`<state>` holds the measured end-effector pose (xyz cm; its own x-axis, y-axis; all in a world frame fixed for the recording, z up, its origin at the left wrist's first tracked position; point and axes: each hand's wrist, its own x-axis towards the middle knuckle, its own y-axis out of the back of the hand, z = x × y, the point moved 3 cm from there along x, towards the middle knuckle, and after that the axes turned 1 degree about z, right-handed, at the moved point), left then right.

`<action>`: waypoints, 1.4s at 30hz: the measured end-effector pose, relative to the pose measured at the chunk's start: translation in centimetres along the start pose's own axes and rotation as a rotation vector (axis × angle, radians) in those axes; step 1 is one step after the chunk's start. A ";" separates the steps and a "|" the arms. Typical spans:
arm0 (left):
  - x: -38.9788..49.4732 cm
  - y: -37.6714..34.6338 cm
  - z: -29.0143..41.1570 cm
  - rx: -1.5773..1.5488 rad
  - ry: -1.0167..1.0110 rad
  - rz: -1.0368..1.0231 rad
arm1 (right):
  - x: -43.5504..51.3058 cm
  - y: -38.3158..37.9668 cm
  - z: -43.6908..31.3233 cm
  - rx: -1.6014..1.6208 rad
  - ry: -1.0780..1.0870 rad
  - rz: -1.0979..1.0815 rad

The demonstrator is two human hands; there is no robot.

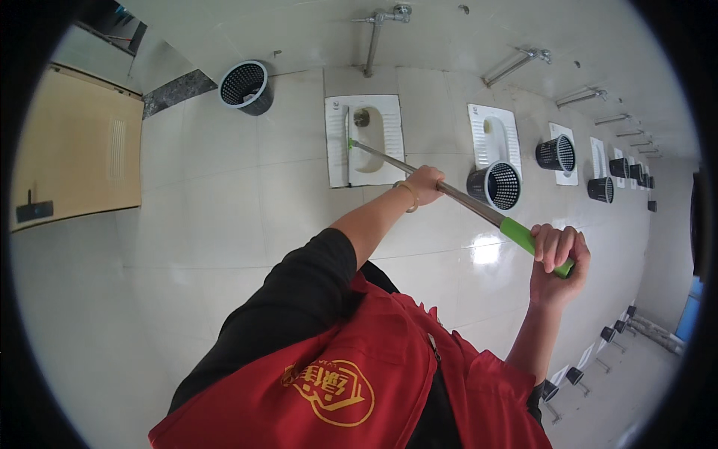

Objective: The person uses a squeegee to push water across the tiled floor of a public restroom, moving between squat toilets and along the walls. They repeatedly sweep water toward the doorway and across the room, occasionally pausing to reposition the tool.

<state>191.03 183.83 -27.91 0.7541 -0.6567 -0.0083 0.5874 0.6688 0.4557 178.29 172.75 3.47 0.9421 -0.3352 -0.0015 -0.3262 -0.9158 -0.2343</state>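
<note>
My left hand [426, 184], with a bangle at the wrist, grips the metal pole [471, 203] of a long-handled floor squeegee partway along. My right hand [561, 255] is closed around the green handle grip [519, 234] at the pole's upper end. From there the pole slants down to the far left. Its thin dark blade [349, 163], joined by a green connector [352, 143], lies across the left part of a white ceramic squat toilet [394, 126]. Dark matter [361, 117] shows in that toilet's drain opening.
A black perforated waste basket [261, 101] with some paper inside stands by the wall. Another basket [479, 188] sits in front of a second squat toilet [507, 132]. More toilets, baskets and metal flush pipes [372, 50] line both sides. A wooden door [84, 151] is at left.
</note>
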 end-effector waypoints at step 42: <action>0.4 -2.0 13.4 -0.093 0.119 0.525 | 10.9 5.5 -3.7 0.123 0.123 -0.696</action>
<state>186.26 177.57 -16.86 0.9778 -0.1863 0.0963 0.1427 0.9276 0.3454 186.45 163.28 5.81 0.9106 0.2888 0.2956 0.3653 -0.8971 -0.2487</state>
